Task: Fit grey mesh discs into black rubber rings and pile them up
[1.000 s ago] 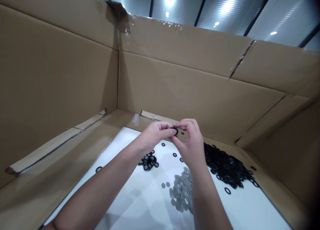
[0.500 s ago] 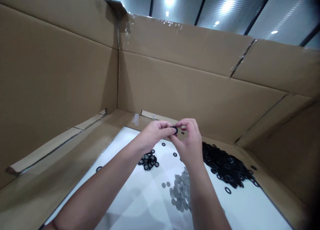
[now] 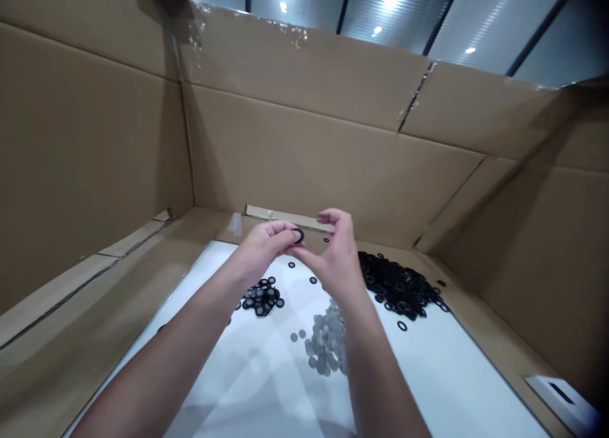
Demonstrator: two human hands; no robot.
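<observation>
The black ring (image 3: 298,235) is looking matt and rubbery, and the heap of black rings (image 3: 397,286) is showing the same soft sheen. The grey discs (image 3: 326,343) are showing a dull, flat finish (metal or plastic, hard to say from here). The white sheet (image 3: 428,368) is gleaming smooth, while the cardboard walls (image 3: 309,153) are reading matt, with clear tape (image 3: 235,223) catching the light.

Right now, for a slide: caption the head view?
Left hand pinches black ring beside right hand, over white surface in cardboard box.
</observation>
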